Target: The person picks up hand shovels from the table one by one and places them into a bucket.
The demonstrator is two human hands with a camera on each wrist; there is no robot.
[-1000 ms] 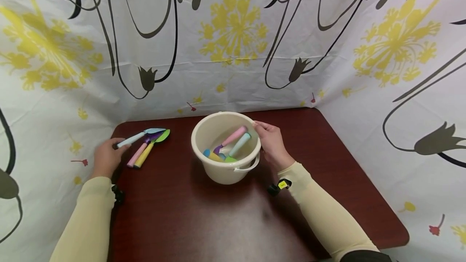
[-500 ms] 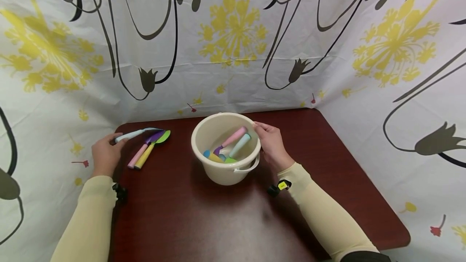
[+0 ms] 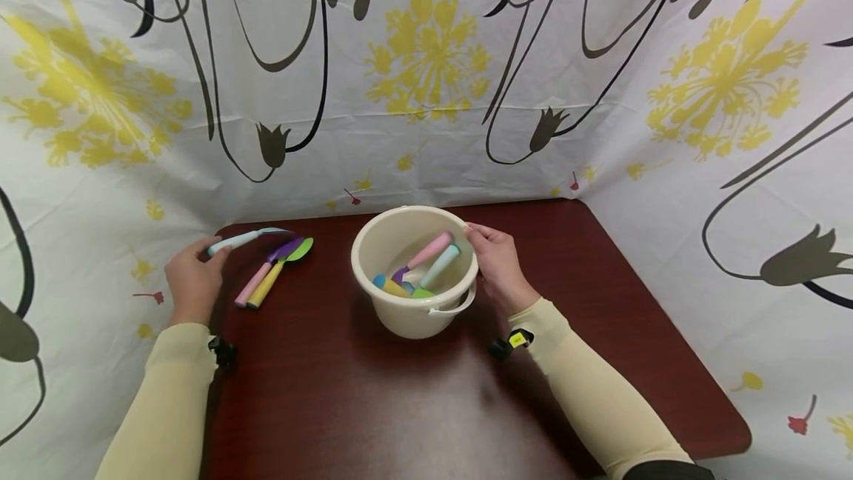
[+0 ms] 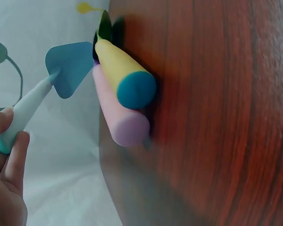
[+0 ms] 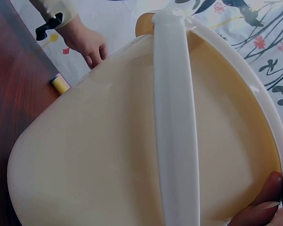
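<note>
At the table's left edge my left hand (image 3: 195, 281) grips the pale blue handle of a small trowel (image 4: 30, 106); its blue blade (image 4: 68, 68) is lifted off the table. Beside it lie a pink-handled purple tool (image 3: 255, 284) and a yellow-handled green tool (image 3: 266, 284), touching each other. My right hand (image 3: 498, 265) pinches the right rim of a cream bucket (image 3: 413, 318). Inside the bucket are a pink handle (image 3: 429, 250), a light blue-green handle (image 3: 440, 267) and a yellow one (image 3: 395, 287), their lower parts overlapping.
The dark red table (image 3: 413, 406) has a patterned cloth (image 3: 413, 139) hanging behind it and at both sides. The bucket's white handle (image 5: 175, 122) hangs down its near side.
My left hand has raised the blue trowel, which lay over the other two tools, and shifted slightly up and left with it. My right hand and the bucket have not moved.
</note>
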